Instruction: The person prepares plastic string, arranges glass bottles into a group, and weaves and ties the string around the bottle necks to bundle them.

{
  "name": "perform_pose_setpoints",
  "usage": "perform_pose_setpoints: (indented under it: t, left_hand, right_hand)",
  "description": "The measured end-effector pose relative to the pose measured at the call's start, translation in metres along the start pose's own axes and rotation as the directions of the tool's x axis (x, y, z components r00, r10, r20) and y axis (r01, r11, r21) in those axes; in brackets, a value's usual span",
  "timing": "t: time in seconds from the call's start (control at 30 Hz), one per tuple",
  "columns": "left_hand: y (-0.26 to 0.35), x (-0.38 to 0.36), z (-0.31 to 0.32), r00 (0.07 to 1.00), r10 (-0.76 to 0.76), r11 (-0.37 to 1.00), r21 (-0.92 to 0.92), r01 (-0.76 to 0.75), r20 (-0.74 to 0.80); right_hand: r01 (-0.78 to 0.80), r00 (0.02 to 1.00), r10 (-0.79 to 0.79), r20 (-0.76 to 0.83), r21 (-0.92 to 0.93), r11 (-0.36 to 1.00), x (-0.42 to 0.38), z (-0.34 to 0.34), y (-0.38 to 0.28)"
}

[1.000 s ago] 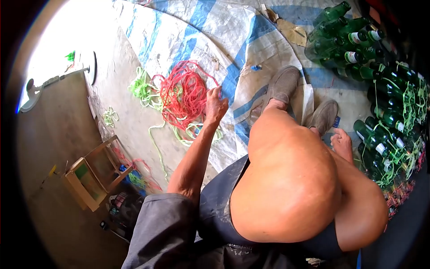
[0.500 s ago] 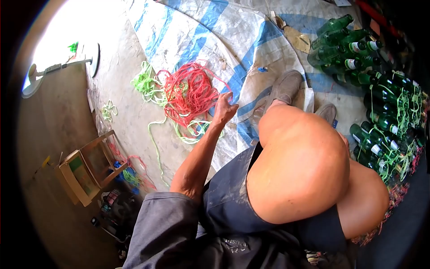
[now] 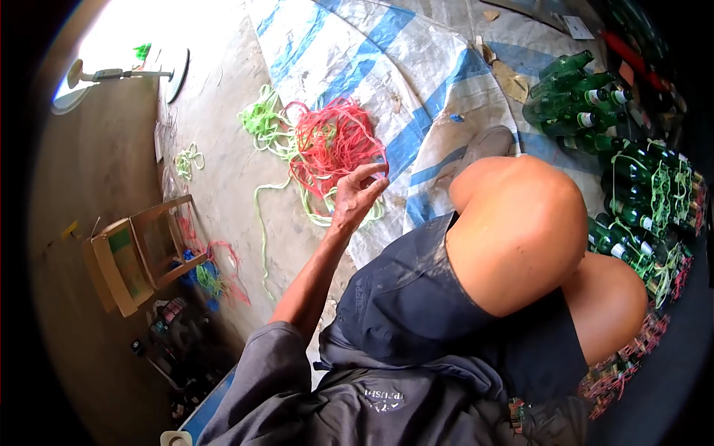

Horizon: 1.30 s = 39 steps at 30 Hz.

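My left hand [image 3: 358, 196] reaches over the near edge of a tangled heap of red plastic string [image 3: 338, 141]. Its thumb and forefinger are pinched together on a red strand that runs down from the heap's right side. Light green string [image 3: 262, 119] lies bunched at the left of the heap, and more green loops come out underneath it. The heap rests partly on the concrete floor and partly on a white and blue striped tarp [image 3: 439, 119]. My right hand is out of sight, with my bent knees on that side.
Green glass bottles [image 3: 569, 93] stand and lie at the right, several wrapped in green string netting. A fan [image 3: 178, 76] stands at the upper left. Against the left wall are an opened cardboard box [image 3: 123, 260] and blue and red string scraps [image 3: 204, 275].
The view has shifted, so the string heap sits farther right. My left thumb and forefinger have moved closer together at the red strand, and my knees have moved slightly.
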State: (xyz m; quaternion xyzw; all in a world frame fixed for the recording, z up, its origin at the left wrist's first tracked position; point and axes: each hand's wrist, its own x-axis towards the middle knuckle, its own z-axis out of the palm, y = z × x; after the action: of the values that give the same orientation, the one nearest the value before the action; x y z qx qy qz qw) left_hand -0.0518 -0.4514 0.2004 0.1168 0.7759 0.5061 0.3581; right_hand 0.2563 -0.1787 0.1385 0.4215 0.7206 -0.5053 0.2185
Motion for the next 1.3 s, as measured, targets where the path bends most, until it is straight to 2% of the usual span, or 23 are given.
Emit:
perform_pose_setpoints:
  t: [0.13,0.2,0.33,0.37,0.47,0.6,0.77,0.8,0.93,1.0,1.07,1.13,1.2,1.23,1.3]
  left_hand:
    - [0.01,-0.04,-0.006,0.999,0.043,0.995,-0.088,-0.042,0.007]
    - [0.015,-0.058,-0.005,0.999,0.02,0.982,-0.186,-0.015,0.028]
    - [0.015,-0.085,-0.003,0.994,0.0,0.966,-0.258,0.029,0.111]
    - [0.01,-0.087,-0.004,0.989,0.034,0.969,-0.248,0.003,0.143]
    - [0.004,-0.092,-0.004,0.983,0.009,0.973,-0.227,0.034,0.184]
    - [0.015,-0.095,-0.001,0.988,-0.053,0.964,-0.251,0.089,0.147]
    - [0.022,-0.08,-0.014,0.998,0.062,0.975,-0.214,-0.054,0.031]
    - [0.033,-0.075,-0.018,0.992,0.122,0.97,-0.21,-0.124,-0.025]
    - [0.076,-0.049,-0.052,0.942,0.257,0.912,-0.268,-0.31,-0.214]
    - [0.085,-0.036,-0.078,0.913,0.334,0.886,-0.253,-0.39,-0.235]
    - [0.094,-0.033,-0.103,0.92,0.317,0.915,-0.181,-0.361,-0.231]
    - [0.078,-0.031,-0.134,0.915,0.297,0.955,0.089,-0.283,-0.275]
    - [0.044,-0.029,-0.162,0.899,0.205,0.977,0.14,-0.162,-0.388]
    - [0.026,-0.032,-0.173,0.904,0.185,0.981,0.132,-0.144,-0.386]
    - [-0.034,-0.037,-0.193,0.887,0.047,0.998,0.068,-0.017,-0.46]
  right_hand:
    - [0.009,1.0,-0.009,-0.026,-0.024,1.0,0.001,-0.014,-0.002]
    - [0.013,0.999,-0.014,-0.03,-0.035,0.999,0.0,-0.017,-0.005]
    - [0.016,0.999,-0.018,-0.031,-0.051,0.999,-0.004,-0.016,-0.011]
    - [0.016,0.999,-0.018,-0.027,-0.057,0.998,-0.003,-0.015,-0.012]
    - [0.017,1.0,-0.019,-0.023,-0.066,0.998,-0.008,-0.011,-0.015]
    - [0.02,1.0,-0.021,-0.01,-0.085,0.996,-0.011,-0.003,-0.023]
    - [0.042,0.999,-0.041,0.013,-0.106,0.993,-0.01,0.007,-0.035]
    - [0.045,0.999,-0.044,0.017,-0.113,0.993,-0.009,0.009,-0.039]
    - [0.074,0.997,-0.069,0.039,-0.141,0.987,-0.009,0.018,-0.049]
    - [0.085,0.996,-0.079,0.047,-0.142,0.986,-0.01,0.022,-0.055]
    - [0.096,0.995,-0.089,0.053,-0.14,0.986,-0.008,0.023,-0.057]
    - [0.1,0.994,-0.093,0.056,-0.137,0.986,-0.01,0.025,-0.057]
    - [0.099,0.994,-0.092,0.055,-0.134,0.986,-0.011,0.023,-0.057]
    - [0.102,0.994,-0.095,0.053,-0.138,0.985,-0.01,0.02,-0.056]
    - [0.105,0.993,-0.097,0.066,-0.144,0.984,-0.004,0.011,-0.056]
